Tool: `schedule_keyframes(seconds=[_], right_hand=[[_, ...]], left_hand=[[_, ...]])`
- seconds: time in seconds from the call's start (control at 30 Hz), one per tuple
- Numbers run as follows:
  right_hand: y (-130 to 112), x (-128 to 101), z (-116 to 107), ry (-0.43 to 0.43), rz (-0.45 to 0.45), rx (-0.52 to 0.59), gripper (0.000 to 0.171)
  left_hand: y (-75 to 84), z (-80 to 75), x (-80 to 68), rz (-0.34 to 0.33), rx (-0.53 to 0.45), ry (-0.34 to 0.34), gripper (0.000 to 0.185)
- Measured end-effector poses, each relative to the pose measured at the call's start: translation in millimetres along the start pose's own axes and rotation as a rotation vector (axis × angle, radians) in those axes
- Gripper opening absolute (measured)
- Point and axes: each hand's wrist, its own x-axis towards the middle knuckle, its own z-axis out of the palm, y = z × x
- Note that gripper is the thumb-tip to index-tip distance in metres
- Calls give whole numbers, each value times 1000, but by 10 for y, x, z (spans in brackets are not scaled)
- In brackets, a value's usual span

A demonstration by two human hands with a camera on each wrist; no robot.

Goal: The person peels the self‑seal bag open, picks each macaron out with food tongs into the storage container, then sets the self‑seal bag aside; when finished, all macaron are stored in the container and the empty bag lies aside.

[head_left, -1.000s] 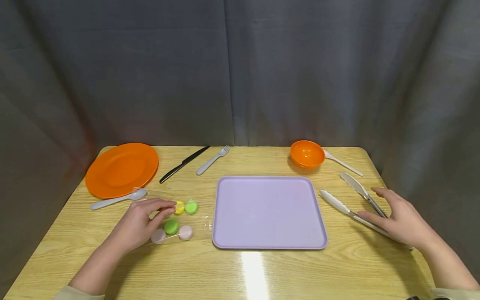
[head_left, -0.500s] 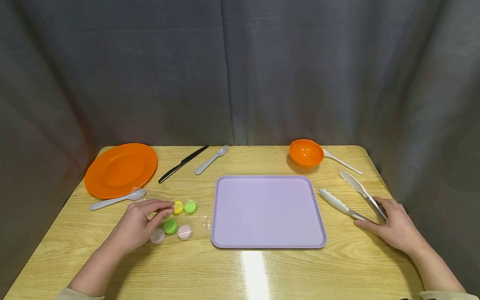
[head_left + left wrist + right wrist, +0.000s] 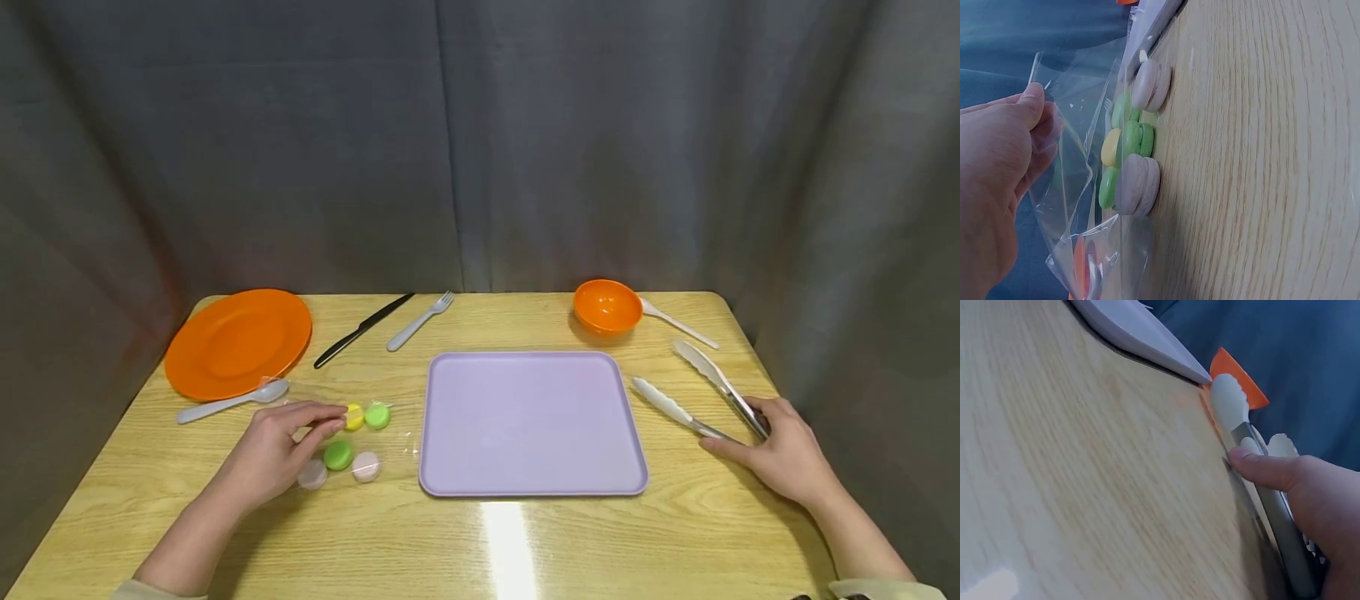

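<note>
Clear, crinkled plastic formed the bag (image 3: pixel 352 437) that lay on the wooden table (image 3: pixel 480 542) just left of the lavender tray (image 3: pixel 531 423). Inside it sat round, sandwich-shaped macarons (image 3: pixel 339 454): one yellow, two green and two pale pink, clustered close together. The left hand (image 3: pixel 273 450) rested on the bag, its fingers curled and pinching the thin film at the near edge; the left wrist view showed the fingertips (image 3: pixel 1034 100) gathering the plastic above the sweets, which lay flat on the tabletop.

The right hand (image 3: pixel 780 454) lay over the handle end of the tongs (image 3: pixel 701 392), which rested on the table to the right of the tray. Thumb and fingers were closed round the two metal arms, while the white scalloped tips stayed spread apart and pointed toward the far edge. In the right wrist view the thumb (image 3: pixel 1266 470) pressed on one steel arm just behind its white tip.

The tray was flat, rectangular, round-cornered and matte, with nothing on it. A glossy orange bowl (image 3: pixel 606 307) stood beyond it, a white spoon (image 3: pixel 675 323) touching its right side. At far left sat a shallow orange plate (image 3: pixel 237 342), a pale spoon (image 3: pixel 232 402) near its front rim, and a black knife (image 3: pixel 363 330) and pale fork (image 3: pixel 420 321) lying side by side.
</note>
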Motion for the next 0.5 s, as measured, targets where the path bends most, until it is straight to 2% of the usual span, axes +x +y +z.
schedule_keyframes(seconds=[0.2,0.33,0.5], right_hand=[[-188,9,-69,49,-2,24,85],[-396,37,-130,62,-58,41,70],[-712,60,-159,53,-164,78,63]], left_hand=[[-17,-4,-11,-4,0,-4,21],[-22,1,-12,4,-15,-7,22],[-24,16,2,13,-36,-12,21]])
